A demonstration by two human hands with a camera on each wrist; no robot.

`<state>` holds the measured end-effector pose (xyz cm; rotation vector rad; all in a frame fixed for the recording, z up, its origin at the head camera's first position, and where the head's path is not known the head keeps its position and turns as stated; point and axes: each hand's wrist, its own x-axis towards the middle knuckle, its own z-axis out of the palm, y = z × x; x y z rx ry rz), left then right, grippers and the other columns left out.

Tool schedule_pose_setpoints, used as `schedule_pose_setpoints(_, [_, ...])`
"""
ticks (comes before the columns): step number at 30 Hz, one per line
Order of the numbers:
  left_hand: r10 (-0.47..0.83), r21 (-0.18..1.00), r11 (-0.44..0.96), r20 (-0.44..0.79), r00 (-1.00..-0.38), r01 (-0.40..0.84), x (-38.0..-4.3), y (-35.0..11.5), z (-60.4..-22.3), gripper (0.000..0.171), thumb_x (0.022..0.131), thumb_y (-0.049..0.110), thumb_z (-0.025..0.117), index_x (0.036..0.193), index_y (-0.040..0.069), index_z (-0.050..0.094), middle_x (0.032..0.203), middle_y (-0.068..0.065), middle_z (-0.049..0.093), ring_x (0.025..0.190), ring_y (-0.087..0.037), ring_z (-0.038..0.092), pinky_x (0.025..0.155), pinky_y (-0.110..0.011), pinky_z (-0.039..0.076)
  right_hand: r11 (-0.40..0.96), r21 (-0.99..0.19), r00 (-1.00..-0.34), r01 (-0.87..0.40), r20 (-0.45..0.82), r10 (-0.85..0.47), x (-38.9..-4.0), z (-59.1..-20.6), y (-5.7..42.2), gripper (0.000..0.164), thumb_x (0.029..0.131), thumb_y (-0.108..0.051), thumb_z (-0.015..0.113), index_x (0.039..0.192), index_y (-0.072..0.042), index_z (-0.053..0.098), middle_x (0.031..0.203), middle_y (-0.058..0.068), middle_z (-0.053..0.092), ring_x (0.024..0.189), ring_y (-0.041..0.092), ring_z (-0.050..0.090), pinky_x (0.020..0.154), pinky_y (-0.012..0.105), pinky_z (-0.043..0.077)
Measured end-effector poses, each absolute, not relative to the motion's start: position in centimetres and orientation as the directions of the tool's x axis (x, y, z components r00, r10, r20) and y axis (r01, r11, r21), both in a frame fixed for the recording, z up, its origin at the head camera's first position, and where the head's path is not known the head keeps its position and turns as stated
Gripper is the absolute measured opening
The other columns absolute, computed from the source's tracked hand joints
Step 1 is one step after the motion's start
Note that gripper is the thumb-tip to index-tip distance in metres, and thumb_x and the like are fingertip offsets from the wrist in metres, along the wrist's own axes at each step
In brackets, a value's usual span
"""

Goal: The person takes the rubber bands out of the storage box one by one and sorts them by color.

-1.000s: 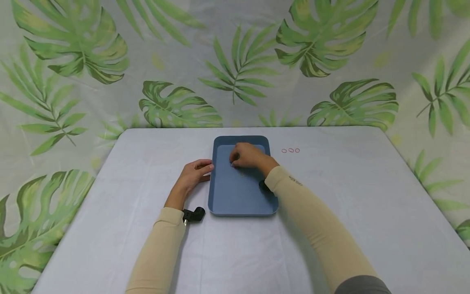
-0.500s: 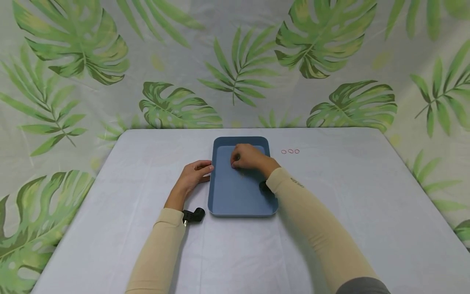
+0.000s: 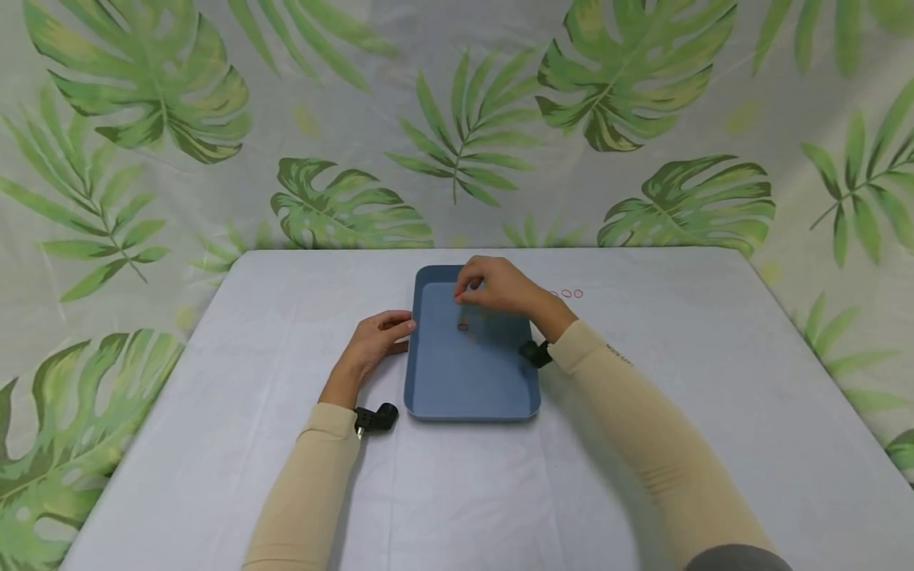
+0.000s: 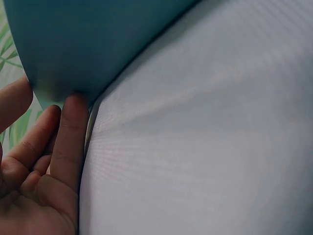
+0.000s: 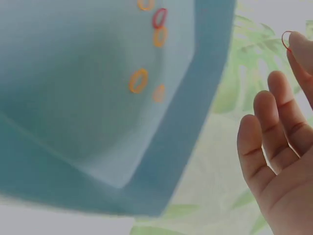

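My right hand (image 3: 500, 285) is raised over the far part of a blue-grey tray (image 3: 471, 388). Between thumb and forefinger it pinches a thin red rubber band (image 5: 282, 41), while its other fingers are spread apart in the right wrist view. Inside the tray lie another red rubber band (image 5: 154, 20) and several orange ones, including an orange rubber band (image 5: 132, 84); they show faintly from the head. My left hand (image 3: 374, 341) rests against the tray's left side, its fingertips (image 4: 74, 105) touching the outer wall with the fingers nearly straight.
Several red rubber bands (image 3: 578, 290) lie in a row on the white-covered table (image 3: 643, 333), right of the tray's far end; the right wrist partly covers the leftmost. A leaf-patterned cloth (image 3: 464, 127) hangs behind the table.
My right hand has lifted from the tray floor and moved away and to the right, with a red rubber band pinched. A red band shows where it was. My left hand stays put.
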<state>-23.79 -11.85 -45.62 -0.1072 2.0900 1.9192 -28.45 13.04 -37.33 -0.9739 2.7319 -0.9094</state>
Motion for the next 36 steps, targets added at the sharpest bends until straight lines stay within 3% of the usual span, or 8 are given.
schedule_pose_setpoints(13, [0.153, 0.961, 0.097, -0.273, -0.950, -0.261, -23.6, -11.6, -45.9, 0.044, 0.097, 0.016, 0.065, 0.137, 0.001, 0.056, 0.139, -0.020, 0.057, 0.113, -0.017, 0.063, 0.100, -0.035, 0.057, 0.533, -0.625, -0.781, -0.570, 0.210, -0.589, -26.0, -35.2, 19.1, 0.011, 0.092, -0.022, 0.072, 0.089, -0.012, 0.072, 0.106, 0.003, 0.067, 0.093, 0.017, 0.059, 0.080, 0.038, 0.056])
schedule_pose_setpoints(27, [0.155, 0.963, 0.105, -0.264, -0.952, -0.250, -23.8, -11.8, -45.7, 0.044, 0.097, 0.017, 0.064, 0.137, 0.001, 0.055, 0.138, -0.019, 0.057, 0.110, -0.014, 0.063, 0.098, -0.034, 0.058, 0.654, -0.582, -0.866, -0.484, 0.211, -0.454, -25.1, -35.8, 26.2, 0.005, 0.091, -0.019, 0.073, 0.094, -0.015, 0.071, 0.102, 0.001, 0.067, 0.084, 0.001, 0.059, 0.072, 0.018, 0.053])
schedule_pose_setpoints(36, [0.156, 0.960, 0.104, -0.272, -0.949, -0.258, -23.8, -11.9, -45.6, 0.044, 0.097, 0.016, 0.064, 0.138, 0.000, 0.055, 0.139, -0.020, 0.057, 0.113, -0.017, 0.063, 0.100, -0.035, 0.058, 0.742, -0.558, -0.924, -0.372, 0.148, -0.352, -25.6, -36.8, 29.9, 0.009, 0.095, -0.023, 0.069, 0.095, -0.015, 0.072, 0.105, 0.002, 0.066, 0.086, -0.001, 0.054, 0.074, 0.017, 0.051])
